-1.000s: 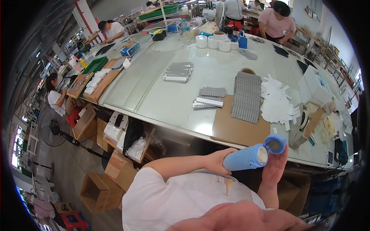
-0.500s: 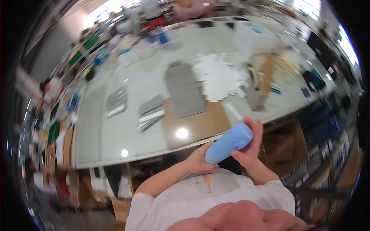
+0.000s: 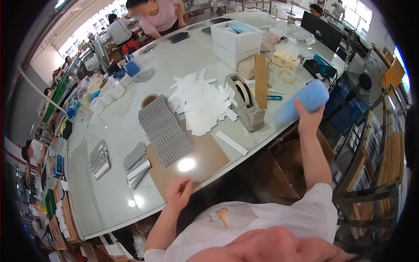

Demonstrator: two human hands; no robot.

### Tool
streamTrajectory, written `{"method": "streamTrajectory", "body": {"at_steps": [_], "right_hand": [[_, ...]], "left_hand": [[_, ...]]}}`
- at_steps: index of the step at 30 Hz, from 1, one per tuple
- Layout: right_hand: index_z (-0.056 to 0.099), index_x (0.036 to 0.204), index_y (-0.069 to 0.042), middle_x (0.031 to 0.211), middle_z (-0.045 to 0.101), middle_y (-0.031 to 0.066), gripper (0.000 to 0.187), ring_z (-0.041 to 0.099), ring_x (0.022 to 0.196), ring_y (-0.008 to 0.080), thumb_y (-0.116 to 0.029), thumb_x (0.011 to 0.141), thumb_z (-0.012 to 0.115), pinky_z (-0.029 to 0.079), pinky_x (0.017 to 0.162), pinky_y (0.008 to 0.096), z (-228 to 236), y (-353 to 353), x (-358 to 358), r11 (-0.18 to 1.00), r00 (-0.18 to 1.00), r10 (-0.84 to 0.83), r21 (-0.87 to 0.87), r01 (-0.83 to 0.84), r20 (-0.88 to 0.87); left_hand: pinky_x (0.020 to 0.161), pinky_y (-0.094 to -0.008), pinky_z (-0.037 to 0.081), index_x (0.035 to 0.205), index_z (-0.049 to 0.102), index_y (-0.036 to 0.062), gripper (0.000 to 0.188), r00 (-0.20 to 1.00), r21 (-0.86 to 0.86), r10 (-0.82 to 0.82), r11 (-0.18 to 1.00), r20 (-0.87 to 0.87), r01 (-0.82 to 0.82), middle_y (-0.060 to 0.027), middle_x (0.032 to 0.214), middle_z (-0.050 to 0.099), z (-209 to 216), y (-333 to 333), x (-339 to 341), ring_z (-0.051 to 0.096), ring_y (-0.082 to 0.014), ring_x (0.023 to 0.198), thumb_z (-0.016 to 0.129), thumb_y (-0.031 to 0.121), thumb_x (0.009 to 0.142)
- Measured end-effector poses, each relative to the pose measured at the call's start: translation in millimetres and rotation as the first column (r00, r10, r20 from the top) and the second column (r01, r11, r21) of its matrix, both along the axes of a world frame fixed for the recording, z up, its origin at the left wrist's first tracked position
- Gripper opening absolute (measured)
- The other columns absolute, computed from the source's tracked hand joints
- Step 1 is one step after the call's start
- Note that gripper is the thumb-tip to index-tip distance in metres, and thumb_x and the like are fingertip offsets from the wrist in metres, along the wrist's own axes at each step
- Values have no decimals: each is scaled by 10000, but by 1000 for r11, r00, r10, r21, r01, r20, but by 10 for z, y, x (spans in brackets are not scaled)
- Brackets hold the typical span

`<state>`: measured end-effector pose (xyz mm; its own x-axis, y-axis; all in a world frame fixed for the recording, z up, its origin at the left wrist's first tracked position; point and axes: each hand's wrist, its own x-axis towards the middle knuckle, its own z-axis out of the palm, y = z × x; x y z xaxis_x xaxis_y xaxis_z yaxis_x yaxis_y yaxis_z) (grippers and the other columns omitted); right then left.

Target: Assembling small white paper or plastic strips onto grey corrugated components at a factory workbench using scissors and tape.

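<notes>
My right hand [image 3: 309, 117] grips a light blue cylindrical bottle [image 3: 310, 95], held tilted beyond the table's right front edge; motion smears its lower end. Over the front of a brown board [image 3: 209, 153] is my left hand [image 3: 179, 194], its fingers curled and nothing visible in them. A stack of grey strips [image 3: 166, 133] lies partly on that board. Two smaller grey bundles [image 3: 99, 159] [image 3: 136, 159] are to its left. White paper pieces [image 3: 200, 102] form a loose pile to the right of the stack, with a single white strip [image 3: 232, 143] nearer the edge.
A tape dispenser [image 3: 254, 118] stands right of the white pile, near a tape roll [image 3: 286, 75]. Behind is a white foam box [image 3: 235, 41]. Below the table's right edge sits an open cardboard box [image 3: 279, 174]. Someone in pink [image 3: 161, 19] leans at the far side.
My left hand has let go of the bottle and moved left over the board. My right hand has carried the bottle up and to the right. The view has shifted.
</notes>
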<state>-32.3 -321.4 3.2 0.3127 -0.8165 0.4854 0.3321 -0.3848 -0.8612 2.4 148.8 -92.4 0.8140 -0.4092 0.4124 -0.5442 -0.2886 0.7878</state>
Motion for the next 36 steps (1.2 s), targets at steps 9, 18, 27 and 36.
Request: {"method": "streamTrajectory", "body": {"at_steps": [9, 18, 27, 36], "right_hand": [[388, 1435, 46, 1294, 579, 185, 1010, 590, 1177, 282, -313, 658, 923, 463, 1018, 375, -124, -1454, 1587, 947, 960, -251, -236, 218, -124], [381, 1435, 58, 1300, 577, 189, 1048, 610, 1144, 287, -333, 634, 932, 493, 981, 385, -208, -1553, 1950, 973, 950, -175, -196, 126, -260], [595, 1258, 25, 1197, 643, 146, 529, 621, 1094, 239, -165, 816, 815, 475, 973, 347, -449, -1048, 1469, 902, 951, -295, -355, 244, -95], [686, 1009, -47, 938, 686, 121, 128, 679, 855, 251, -84, 887, 674, 542, 764, 342, -667, 1912, 613, 522, 630, 527, -369, -769, -570]], "left_hand": [[632, -218, 504, 1035, 677, 27, 94, 799, -242, 14, 950, -602, -199, -26, 868, 670, -99, 239, 63, 637, -80, 730, 670, 22, 941], [611, -226, 503, 1049, 656, -2, 115, 787, -329, 11, 905, -617, -270, -52, 826, 677, -114, 331, 88, 620, -98, 669, 665, -3, 934], [612, -257, 484, 1031, 652, -2, 90, 810, -291, 19, 928, -586, -233, -48, 801, 653, -76, 281, 132, 601, -110, 670, 650, 45, 955], [686, -242, 507, 1049, 685, 27, 120, 819, -472, -99, 853, -565, -223, -11, 860, 681, -124, 238, 232, 622, -82, 735, 696, 55, 933]]}}
